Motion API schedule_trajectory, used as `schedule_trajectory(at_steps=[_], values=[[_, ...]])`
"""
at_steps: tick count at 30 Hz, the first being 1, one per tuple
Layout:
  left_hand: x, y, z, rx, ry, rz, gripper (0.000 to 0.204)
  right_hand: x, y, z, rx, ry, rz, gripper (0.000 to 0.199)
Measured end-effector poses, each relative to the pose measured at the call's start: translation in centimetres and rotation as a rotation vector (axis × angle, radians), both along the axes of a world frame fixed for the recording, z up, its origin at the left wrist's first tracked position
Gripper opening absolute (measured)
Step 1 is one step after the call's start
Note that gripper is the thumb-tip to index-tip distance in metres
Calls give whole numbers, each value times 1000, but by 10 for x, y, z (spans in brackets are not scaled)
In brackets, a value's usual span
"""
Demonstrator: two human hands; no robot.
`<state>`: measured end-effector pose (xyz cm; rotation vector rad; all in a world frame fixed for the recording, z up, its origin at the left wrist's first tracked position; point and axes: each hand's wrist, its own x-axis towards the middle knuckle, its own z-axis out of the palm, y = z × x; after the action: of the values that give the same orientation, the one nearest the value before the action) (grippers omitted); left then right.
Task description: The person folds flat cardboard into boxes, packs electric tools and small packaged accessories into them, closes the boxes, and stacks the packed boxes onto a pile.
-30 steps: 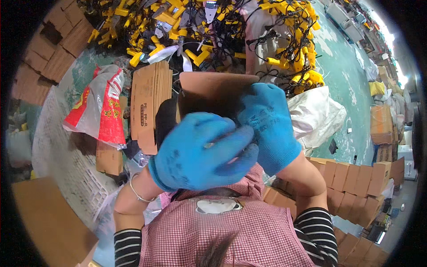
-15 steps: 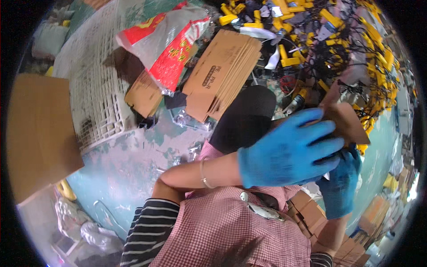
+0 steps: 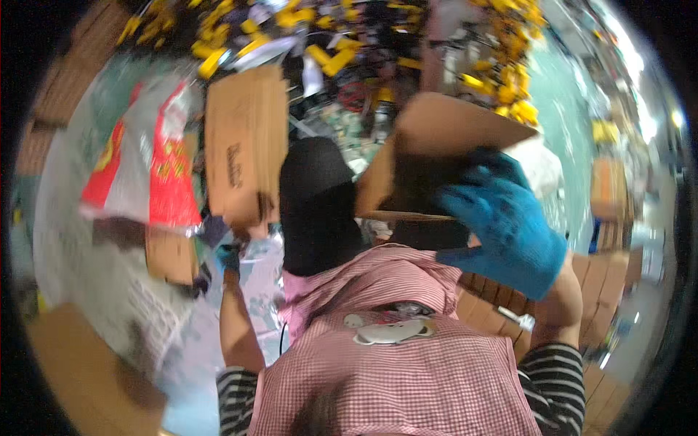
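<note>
A cardboard box with its top open stands tilted over my lap, its inside dark. My right hand, in a blue knitted glove, grips it at the near right edge. The fingers reach over the opening and the thumb stays outside, below the edge. Far to the left, my left hand is at the lower end of a stack of flattened cartons. A smeared brown flap shows just above that hand. Motion blur hides the left fingers, and I cannot tell whether they hold the flap.
A red and clear plastic bag lies left of the stack, over a white plastic grid. Yellow parts with black cables are heaped at the back. More cartons lie on the right, and a large cardboard piece at the near left.
My left hand has left the right side and swung left to the flattened cartons. The box has come up over my lap with my right hand on it. The view has turned right.
</note>
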<state>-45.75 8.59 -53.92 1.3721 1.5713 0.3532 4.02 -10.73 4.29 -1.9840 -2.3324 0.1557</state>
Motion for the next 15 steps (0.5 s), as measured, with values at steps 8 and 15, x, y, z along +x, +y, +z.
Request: schedule_trajectory(at_steps=[8, 15], values=[[181, -10, 400, 942, -185, -21, 10, -26, -23, -4, 128, 29, -68, 39], [264, -62, 549, 1594, -501, -921, 15, -19, -67, -7, 317, -3, -58, 37]])
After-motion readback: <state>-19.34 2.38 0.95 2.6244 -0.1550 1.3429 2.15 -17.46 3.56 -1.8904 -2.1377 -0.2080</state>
